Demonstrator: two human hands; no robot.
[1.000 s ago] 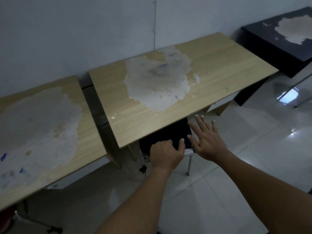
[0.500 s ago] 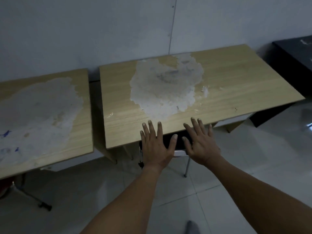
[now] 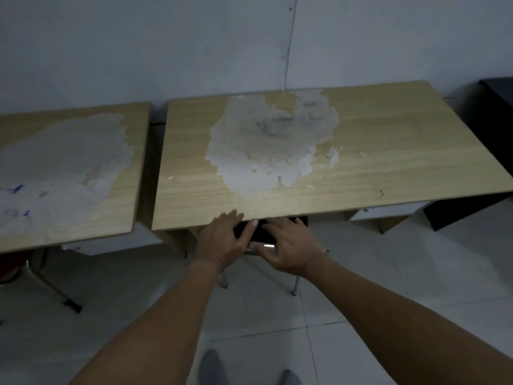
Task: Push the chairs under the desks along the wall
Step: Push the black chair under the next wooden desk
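A black chair (image 3: 263,232) with thin metal legs stands mostly under the middle wooden desk (image 3: 388,162), whose top has a large peeled white patch. Only the front strip of its seat shows past the desk's front edge. My left hand (image 3: 222,240) lies flat on the seat's left front corner, fingers spread, fingertips reaching under the desk edge. My right hand (image 3: 290,245) presses on the seat's front right, fingers bent over the top, thumb along the shiny front rim. Neither hand holds anything.
A second wooden desk (image 3: 69,176) with a peeled top stands to the left against the grey wall. Something red (image 3: 8,269) on a metal leg sits under it. A black desk (image 3: 497,129) is at the far right. White floor tiles (image 3: 388,268) lie below; my feet (image 3: 211,365) show at the bottom.
The chair has slid farther under the middle desk. Both hands followed it forward, and my left hand went from a fist on the seat to flat.
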